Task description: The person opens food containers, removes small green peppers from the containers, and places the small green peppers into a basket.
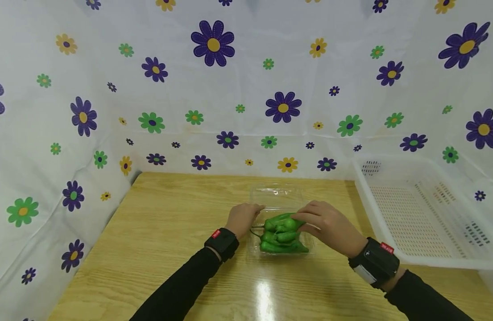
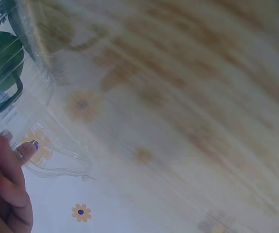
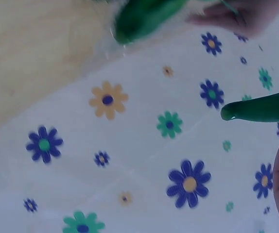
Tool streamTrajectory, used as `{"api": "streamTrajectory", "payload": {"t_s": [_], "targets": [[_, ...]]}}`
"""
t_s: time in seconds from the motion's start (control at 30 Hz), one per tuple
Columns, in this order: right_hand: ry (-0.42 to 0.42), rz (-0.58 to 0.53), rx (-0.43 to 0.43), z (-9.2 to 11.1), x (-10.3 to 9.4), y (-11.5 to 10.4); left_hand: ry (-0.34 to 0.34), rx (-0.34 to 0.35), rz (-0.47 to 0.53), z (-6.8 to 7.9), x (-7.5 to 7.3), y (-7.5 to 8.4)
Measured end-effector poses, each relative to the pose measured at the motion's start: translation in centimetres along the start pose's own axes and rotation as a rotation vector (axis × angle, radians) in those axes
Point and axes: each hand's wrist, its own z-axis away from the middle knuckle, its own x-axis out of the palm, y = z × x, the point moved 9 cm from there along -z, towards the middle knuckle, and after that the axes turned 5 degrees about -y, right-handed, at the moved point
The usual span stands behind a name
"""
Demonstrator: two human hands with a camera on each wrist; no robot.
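Note:
A clear plastic clamshell box [image 1: 250, 249] sits on the table with its lid [image 1: 276, 192] folded back toward the wall. Several long green peppers [image 1: 280, 245] lie piled in it, stems to the left. My left hand [image 1: 242, 218] is at the box's back left corner; in the left wrist view its fingertips [image 2: 26, 150] pinch the clear plastic edge. Over the right side of the pile, my right hand [image 1: 328, 223] holds a green pepper [image 3: 263, 107] between thumb and fingers, and its tip points out past the fingers in the right wrist view.
A white perforated plastic basket [image 1: 379, 227] stands on the right side of the wooden table [image 1: 182, 209]. Behind and to the left hangs a white cloth [image 1: 246, 80] with printed flowers, meeting the table's back edge.

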Motion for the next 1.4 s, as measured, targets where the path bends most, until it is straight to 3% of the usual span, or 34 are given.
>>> {"api": "streamTrajectory", "payload": {"t_s": [0.17,0.33,0.47,0.6,0.73,1.03,1.4], "targets": [[0.02,0.01,-0.025,-0.9,-3.3,0.6,0.013,0.002,0.001,0.0,0.0,0.0],[0.015,0.046,-0.007,-0.9,-5.6,2.9,0.021,0.005,-0.003,0.0,0.1,-0.1],[-0.017,0.1,0.056,-0.4,-7.0,5.7,0.016,-0.002,-0.01,0.0,0.2,-0.2],[-0.103,0.115,0.195,0.8,-7.7,9.3,0.018,-0.012,-0.008,0.0,0.0,-0.2],[-0.194,0.134,0.348,2.9,-7.8,13.1,0.024,-0.008,-0.011,0.1,-0.3,-0.1],[-0.364,0.134,0.569,8.2,-6.9,19.2,0.027,0.002,-0.011,0.1,-0.2,0.1],[-0.524,0.116,0.694,13.9,-4.4,24.4,0.031,0.011,-0.031,0.1,-0.1,0.2]]}}
